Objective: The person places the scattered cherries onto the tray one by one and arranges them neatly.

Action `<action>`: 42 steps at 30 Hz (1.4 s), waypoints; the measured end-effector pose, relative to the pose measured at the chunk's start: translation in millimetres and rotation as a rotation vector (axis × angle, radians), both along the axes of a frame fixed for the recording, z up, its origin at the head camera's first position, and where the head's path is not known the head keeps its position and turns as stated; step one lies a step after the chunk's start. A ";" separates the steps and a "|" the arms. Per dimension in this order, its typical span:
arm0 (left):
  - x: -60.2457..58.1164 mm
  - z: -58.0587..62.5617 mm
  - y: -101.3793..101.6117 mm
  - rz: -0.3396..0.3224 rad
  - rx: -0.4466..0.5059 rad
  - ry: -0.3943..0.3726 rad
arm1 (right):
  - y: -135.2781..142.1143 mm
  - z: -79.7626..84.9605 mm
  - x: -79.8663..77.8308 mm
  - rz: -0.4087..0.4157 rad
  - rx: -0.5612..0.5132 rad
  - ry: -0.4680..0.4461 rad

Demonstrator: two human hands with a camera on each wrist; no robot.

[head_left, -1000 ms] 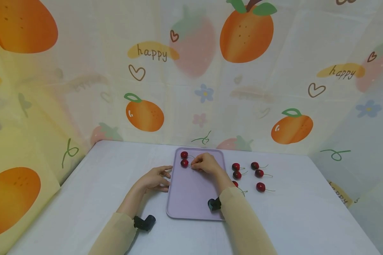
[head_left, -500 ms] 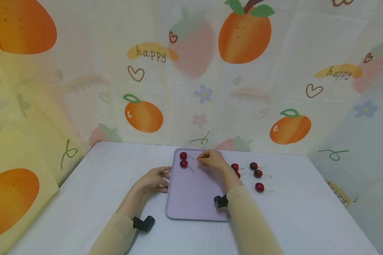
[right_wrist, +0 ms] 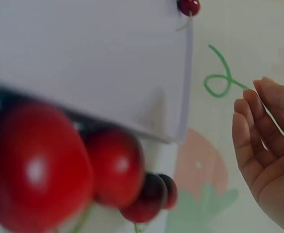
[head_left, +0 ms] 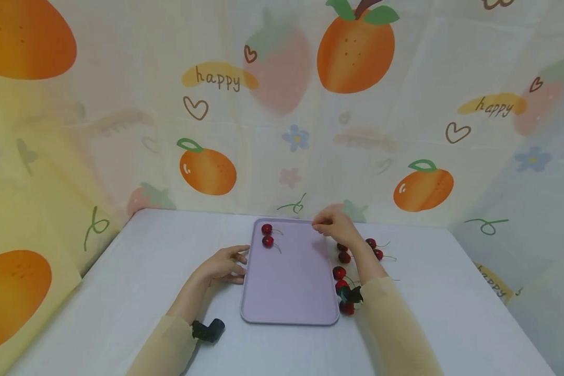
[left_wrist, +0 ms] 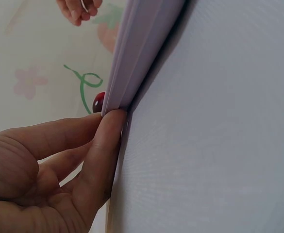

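Note:
Two dark red cherries with stems, the back cherry (head_left: 267,229) and the front cherry (head_left: 268,241), lie in the far left corner of a lilac tray (head_left: 289,292). My left hand (head_left: 222,265) rests at the tray's left edge, fingertips against the rim, as the left wrist view also shows up close. Over the tray's far right corner hovers my right hand (head_left: 340,227), its fingers loosely bent. Nothing shows between those fingers in the right wrist view, where the hand (right_wrist: 268,136) appears at the right side.
More cherries (head_left: 339,272) lie along the tray's right side on the white table (head_left: 136,271), partly hidden under my right forearm. Farther right is another cherry (head_left: 370,243). A fruit-printed cloth (head_left: 263,172) hangs behind the table.
My right hand has moved away from the cherries in the tray, rightward to the far right corner. The left hand stays at the tray's edge. The head view has shifted slightly.

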State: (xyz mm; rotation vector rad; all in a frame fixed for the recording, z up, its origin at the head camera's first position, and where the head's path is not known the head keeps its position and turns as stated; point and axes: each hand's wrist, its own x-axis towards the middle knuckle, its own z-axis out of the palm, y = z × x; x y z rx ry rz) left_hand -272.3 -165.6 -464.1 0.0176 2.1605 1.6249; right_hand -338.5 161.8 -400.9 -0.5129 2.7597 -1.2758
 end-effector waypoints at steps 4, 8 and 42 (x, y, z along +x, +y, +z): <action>1.4 -0.5 -0.3 0.000 0.005 0.003 | 11.9 7.8 6.6 -0.006 -0.014 0.039; 2.5 -0.3 0.5 0.000 0.010 0.002 | 26.2 16.7 15.8 -0.045 0.004 0.032; 0.4 -0.2 0.1 0.019 -0.011 0.000 | 174.9 -10.5 69.5 -0.233 0.081 -0.187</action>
